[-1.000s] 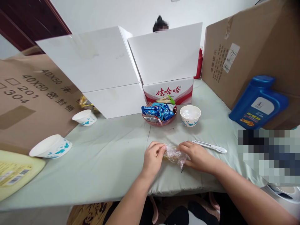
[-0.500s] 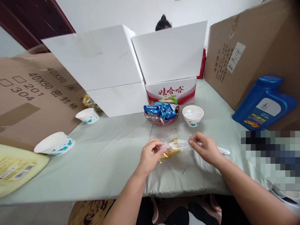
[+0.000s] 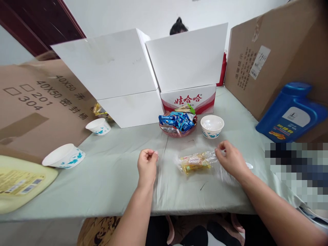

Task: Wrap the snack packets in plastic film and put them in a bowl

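Note:
A clear plastic bag (image 3: 196, 162) with yellow-wrapped packets inside lies low over the table in front of me. My right hand (image 3: 230, 160) pinches its right end between thumb and fingers. To the left of the bag, apart from it, is my left hand (image 3: 147, 167), fingers curled and thumb against the forefinger; what that pinch holds, if anything, cannot be made out. More crumpled clear plastic and part of a white object (image 3: 249, 166) show beside and behind my right hand.
Beyond the bag stand a red bowl (image 3: 179, 132) of blue packets and a white paper bowl (image 3: 212, 127). Two more paper bowls (image 3: 64, 156) (image 3: 98, 127) are at left, near a pale yellow bottle (image 3: 23, 184). White boxes (image 3: 105, 68), cardboard cartons (image 3: 276, 58) and a blue bottle (image 3: 289, 112) border the table.
My left hand has let go of the bag and moved left, away from it. My right hand keeps its pinch, and the bag now lies more stretched out, its packets showing.

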A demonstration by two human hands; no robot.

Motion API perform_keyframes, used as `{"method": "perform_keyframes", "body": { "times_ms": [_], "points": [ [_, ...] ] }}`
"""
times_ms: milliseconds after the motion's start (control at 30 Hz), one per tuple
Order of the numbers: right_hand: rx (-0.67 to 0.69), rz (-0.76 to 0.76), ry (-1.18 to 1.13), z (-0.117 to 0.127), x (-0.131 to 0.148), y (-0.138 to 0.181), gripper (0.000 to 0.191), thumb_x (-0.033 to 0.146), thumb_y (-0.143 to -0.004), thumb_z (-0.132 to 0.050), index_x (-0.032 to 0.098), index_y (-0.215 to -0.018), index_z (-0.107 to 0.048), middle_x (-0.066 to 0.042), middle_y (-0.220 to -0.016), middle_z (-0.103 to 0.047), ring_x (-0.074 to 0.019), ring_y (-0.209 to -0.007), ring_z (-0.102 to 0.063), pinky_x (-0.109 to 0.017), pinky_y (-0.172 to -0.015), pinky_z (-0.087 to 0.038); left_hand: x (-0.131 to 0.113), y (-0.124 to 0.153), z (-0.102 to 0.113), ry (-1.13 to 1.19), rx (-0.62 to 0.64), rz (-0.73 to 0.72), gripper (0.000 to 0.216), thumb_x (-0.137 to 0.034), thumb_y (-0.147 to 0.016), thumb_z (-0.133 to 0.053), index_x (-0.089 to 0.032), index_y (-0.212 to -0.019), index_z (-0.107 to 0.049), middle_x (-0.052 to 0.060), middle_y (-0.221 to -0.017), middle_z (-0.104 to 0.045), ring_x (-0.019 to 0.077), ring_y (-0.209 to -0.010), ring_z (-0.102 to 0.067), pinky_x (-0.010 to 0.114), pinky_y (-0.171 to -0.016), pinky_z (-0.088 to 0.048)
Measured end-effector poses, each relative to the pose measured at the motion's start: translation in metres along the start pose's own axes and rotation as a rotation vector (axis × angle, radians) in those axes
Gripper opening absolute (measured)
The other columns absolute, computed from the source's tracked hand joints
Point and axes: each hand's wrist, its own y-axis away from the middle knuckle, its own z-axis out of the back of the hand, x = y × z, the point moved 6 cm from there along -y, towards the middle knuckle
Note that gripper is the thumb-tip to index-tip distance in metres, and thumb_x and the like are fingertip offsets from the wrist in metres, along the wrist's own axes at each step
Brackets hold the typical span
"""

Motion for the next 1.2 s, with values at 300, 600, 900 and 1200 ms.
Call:
{"method": "perform_keyframes", "body": {
  "times_ms": [300, 600, 900, 1200],
  "points": [
    [0.149, 0.606, 0.004, -0.012, 0.058, 0.025, 0.031, 0.034, -0.091, -0.053, 0.018, -0.117, -0.056, -0.014, -0.116, -0.064, -0.0294, -0.109, -0.058, -0.045, -0.091, -0.045, -0.031, 0.045, -0.050, -0.255, 0.640, -0.318, 0.036, -0.027, -0.076, -0.067, -0.024, -0.111, -0.063, 0.007, -0.111, -0.065, 0.0223, -0.107, -0.060, 0.036, -0.094, -0.046],
    [0.132, 0.319, 0.002, -0.012, 0.032, 0.015, 0.028, 0.031, -0.098, -0.036, 0.021, -0.096, -0.062, -0.005, -0.086, -0.070, -0.0193, -0.075, -0.065, -0.029, -0.066, -0.045, -0.024, 0.010, -0.010, -0.296, 0.224, -0.252, 0.011, -0.029, -0.079, -0.059, -0.020, -0.083, -0.064, 0.003, -0.085, -0.067, 0.0187, -0.082, -0.062, 0.032, -0.080, -0.050],
    [-0.143, 0.203, 0.220, 0.011, 0.023, 0.003, 0.029, 0.022, -0.093, -0.043, 0.014, -0.115, -0.061, -0.018, -0.112, -0.065, -0.0341, -0.105, -0.056, -0.049, -0.087, -0.044, -0.062, 0.055, -0.029, -0.430, 0.247, -0.835, 0.026, -0.011, -0.086, -0.049, -0.022, -0.105, -0.063, 0.007, -0.100, -0.066, 0.0221, -0.101, -0.061, 0.038, -0.091, -0.048],
    [0.198, 0.433, 0.009, -0.027, 0.057, 0.031, 0.033, 0.038, -0.096, -0.047, 0.015, -0.116, -0.059, -0.015, -0.111, -0.065, -0.0298, -0.105, -0.059, -0.045, -0.088, -0.049, -0.032, 0.068, -0.069, -0.723, 0.691, -0.740, 0.053, -0.022, -0.093, -0.048, -0.021, -0.145, -0.036, 0.016, -0.139, -0.051, 0.0300, -0.122, -0.053, 0.047, -0.096, -0.046]
  ]
}}
